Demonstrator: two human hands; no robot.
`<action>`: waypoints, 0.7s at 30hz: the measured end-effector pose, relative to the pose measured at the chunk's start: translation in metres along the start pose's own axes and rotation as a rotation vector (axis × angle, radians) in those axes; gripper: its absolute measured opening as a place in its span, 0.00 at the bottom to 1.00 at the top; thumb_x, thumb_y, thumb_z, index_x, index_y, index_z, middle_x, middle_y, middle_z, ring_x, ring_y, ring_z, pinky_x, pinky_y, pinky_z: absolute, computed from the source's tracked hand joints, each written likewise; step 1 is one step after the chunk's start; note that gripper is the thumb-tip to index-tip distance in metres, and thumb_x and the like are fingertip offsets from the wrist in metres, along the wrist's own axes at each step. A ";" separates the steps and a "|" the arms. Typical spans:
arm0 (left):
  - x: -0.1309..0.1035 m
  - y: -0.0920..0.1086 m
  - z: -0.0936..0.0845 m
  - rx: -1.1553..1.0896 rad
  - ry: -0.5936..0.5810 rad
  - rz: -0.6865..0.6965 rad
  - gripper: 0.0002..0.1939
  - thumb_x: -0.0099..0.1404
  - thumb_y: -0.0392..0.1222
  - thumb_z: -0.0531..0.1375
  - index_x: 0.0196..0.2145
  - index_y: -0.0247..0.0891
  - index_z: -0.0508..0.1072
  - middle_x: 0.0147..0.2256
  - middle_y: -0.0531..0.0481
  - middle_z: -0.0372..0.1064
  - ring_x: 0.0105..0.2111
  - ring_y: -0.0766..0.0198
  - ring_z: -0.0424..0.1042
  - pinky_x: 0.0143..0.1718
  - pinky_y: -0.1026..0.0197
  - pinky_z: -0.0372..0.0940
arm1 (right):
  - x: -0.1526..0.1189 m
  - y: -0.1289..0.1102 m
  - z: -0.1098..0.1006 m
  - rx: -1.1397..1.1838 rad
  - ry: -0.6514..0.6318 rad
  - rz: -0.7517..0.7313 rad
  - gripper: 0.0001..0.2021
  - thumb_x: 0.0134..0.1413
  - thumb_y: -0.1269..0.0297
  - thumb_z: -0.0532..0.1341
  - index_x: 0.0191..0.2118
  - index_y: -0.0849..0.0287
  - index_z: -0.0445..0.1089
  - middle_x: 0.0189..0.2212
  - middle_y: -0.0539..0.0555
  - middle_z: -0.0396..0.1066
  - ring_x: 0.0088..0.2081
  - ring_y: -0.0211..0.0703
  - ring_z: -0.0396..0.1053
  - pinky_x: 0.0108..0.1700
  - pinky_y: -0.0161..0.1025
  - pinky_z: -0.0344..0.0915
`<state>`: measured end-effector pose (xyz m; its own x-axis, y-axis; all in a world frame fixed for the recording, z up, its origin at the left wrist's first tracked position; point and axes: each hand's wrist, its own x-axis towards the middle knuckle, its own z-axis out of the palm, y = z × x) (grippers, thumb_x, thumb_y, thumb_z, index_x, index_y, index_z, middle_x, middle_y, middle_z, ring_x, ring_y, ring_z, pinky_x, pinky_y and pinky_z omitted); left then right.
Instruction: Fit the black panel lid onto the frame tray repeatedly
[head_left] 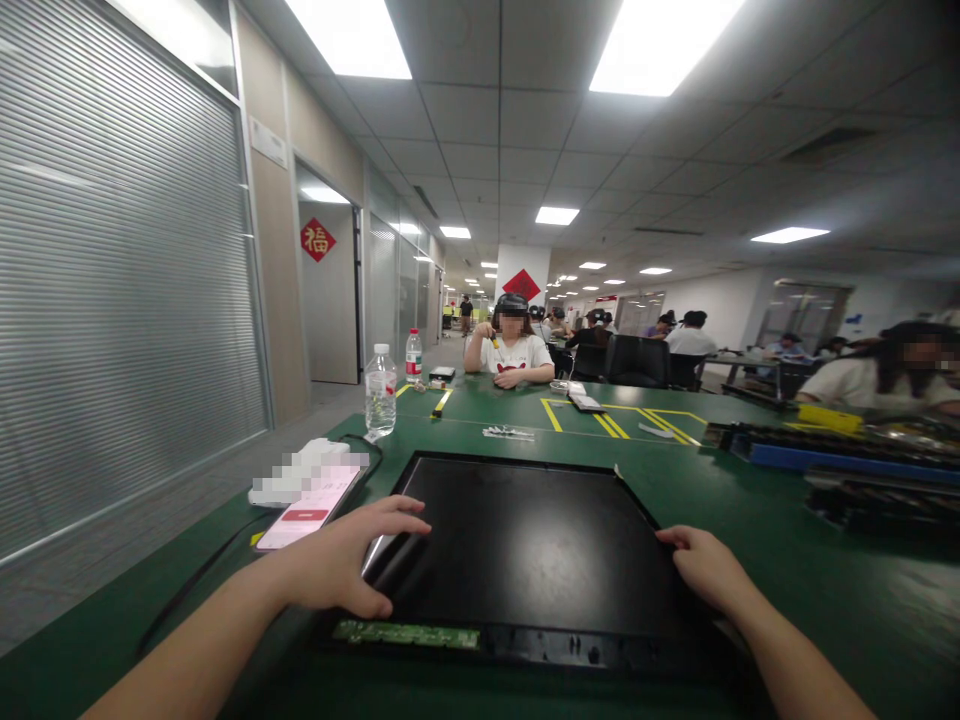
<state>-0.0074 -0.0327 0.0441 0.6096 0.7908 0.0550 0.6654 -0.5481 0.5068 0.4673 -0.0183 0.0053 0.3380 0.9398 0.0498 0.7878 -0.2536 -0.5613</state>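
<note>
A black flat monitor screen [517, 545] in a thin frame lies on the green table in front of me. A narrow green circuit board [405, 635] runs along the left part of its near edge. My left hand [360, 565] is at the screen's left side, fingers spread and reaching over the surface, thumb near the circuit board. At the opposite side, my right hand [701, 565] has its fingers curled against the frame's right edge, gripping it. The undersides of these fingers are hidden.
Left of the screen lie a lit phone [311, 510], a black cable and a white item. A water bottle [380, 392] stands beyond them. Small metal strips [508, 433] lie past the far edge. Dark and blue long parts [795, 455] are stacked right. A person [517, 350] sits opposite.
</note>
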 end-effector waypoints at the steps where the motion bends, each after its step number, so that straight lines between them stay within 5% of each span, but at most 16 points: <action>1: 0.000 0.000 0.000 -0.004 0.000 -0.002 0.38 0.43 0.44 0.66 0.54 0.51 0.62 0.61 0.49 0.46 0.58 0.49 0.51 0.58 0.50 0.46 | 0.000 0.000 0.000 0.001 0.000 0.001 0.19 0.37 0.77 0.52 0.35 0.59 0.74 0.38 0.55 0.75 0.41 0.44 0.70 0.40 0.34 0.62; 16: -0.001 -0.002 -0.001 -0.028 0.021 -0.040 0.37 0.42 0.48 0.66 0.52 0.49 0.65 0.60 0.49 0.49 0.58 0.47 0.52 0.57 0.51 0.48 | -0.001 -0.004 -0.001 -0.028 0.030 -0.004 0.20 0.35 0.79 0.51 0.34 0.60 0.75 0.37 0.56 0.75 0.40 0.45 0.71 0.40 0.34 0.63; 21: 0.008 -0.012 0.003 -0.013 0.213 -0.123 0.25 0.53 0.53 0.58 0.48 0.43 0.69 0.54 0.45 0.59 0.52 0.54 0.60 0.55 0.55 0.54 | 0.001 -0.001 0.001 -0.005 0.013 0.009 0.21 0.36 0.80 0.50 0.36 0.61 0.74 0.37 0.56 0.75 0.41 0.43 0.71 0.40 0.34 0.63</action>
<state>-0.0093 -0.0204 0.0359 0.4186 0.8918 0.1717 0.7223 -0.4415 0.5323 0.4666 -0.0167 0.0055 0.3517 0.9344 0.0559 0.7875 -0.2630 -0.5573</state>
